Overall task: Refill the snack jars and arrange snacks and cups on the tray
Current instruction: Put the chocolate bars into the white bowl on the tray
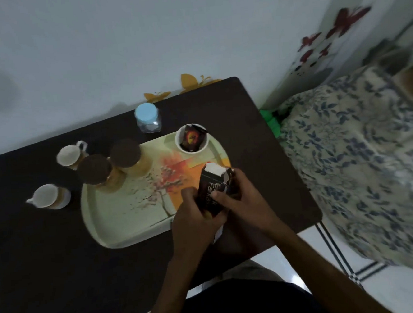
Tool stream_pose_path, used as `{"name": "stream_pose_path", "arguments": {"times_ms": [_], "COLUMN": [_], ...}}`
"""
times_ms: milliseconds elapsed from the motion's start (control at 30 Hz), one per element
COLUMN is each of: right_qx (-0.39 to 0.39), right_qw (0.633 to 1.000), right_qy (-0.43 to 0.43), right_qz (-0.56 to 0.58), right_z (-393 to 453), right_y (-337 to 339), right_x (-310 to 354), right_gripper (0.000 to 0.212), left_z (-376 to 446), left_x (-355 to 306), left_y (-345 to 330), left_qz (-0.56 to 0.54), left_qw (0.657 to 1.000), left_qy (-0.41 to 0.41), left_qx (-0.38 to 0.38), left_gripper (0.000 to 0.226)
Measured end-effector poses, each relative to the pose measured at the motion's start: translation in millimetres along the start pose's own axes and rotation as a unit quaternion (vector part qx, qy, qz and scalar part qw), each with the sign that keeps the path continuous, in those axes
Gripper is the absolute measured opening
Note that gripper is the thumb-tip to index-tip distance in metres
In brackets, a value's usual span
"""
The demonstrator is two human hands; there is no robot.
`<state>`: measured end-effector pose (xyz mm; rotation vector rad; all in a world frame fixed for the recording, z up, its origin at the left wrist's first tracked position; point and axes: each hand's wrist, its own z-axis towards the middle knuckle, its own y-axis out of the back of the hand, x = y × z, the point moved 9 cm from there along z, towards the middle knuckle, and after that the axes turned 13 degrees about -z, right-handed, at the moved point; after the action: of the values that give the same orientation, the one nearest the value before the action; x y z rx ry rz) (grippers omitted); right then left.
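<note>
Both hands hold a dark snack box (215,189) upright over the near right corner of the tray (121,219): the left hand (195,216) has its fingers curled round the lower part and the right hand (238,198) wraps the right side with its thumb across the printed face, and the box top is torn open, showing white card. Going from the left of the dark table (49,279), two cups still wait off the tray, the near cup (48,196) on a small saucer and the far cup (70,155) behind it, so arranging the cups looks not yet done. Next come two jars with dark round lids, the nearer jar (95,173) and the farther jar (127,155), standing on the tray's far left part with lids on; their fill level is hard to judge in this dim, blurred view. Behind the tray a clear jar with a blue lid (147,117) stands on the table, seemingly almost empty. At the tray's far right a white bowl (191,138) already holds a dark wrapped snack. The box contents remain to be emptied, so the work seems roughly midway.
</note>
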<state>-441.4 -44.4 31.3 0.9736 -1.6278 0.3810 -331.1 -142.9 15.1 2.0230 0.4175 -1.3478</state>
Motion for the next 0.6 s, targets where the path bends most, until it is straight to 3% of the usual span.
{"name": "stream_pose_path", "arguments": {"times_ms": [100, 233, 400, 600], "right_qx": [-0.077, -0.077, -0.064, -0.079], "right_qw": [0.995, 0.993, 0.995, 0.995], "right_qy": [-0.007, 0.016, 0.025, 0.048], "right_qz": [0.056, 0.089, 0.075, -0.032], "right_z": [-10.2, -24.5, -35.3, -37.3], "right_y": [54.1, 136.7, 235.6, 370.0], "right_x": [-10.2, -19.9, -50.1, -89.3], "right_gripper": [0.042, 0.054, 0.055, 0.057], "left_z": [3.7, 8.9, 18.6, 15.9], "left_x": [-27.5, -65.6, -104.3, -151.2], "left_y": [-46.3, -116.2, -208.1, -328.3], "left_qz": [-0.023, -0.088, -0.055, -0.057], "left_qw": [0.996, 0.977, 0.977, 0.987], "left_qy": [-0.021, -0.062, -0.076, -0.056], "left_qx": [0.081, 0.184, 0.191, 0.141], "left_gripper": [0.061, 0.054, 0.043, 0.040]}}
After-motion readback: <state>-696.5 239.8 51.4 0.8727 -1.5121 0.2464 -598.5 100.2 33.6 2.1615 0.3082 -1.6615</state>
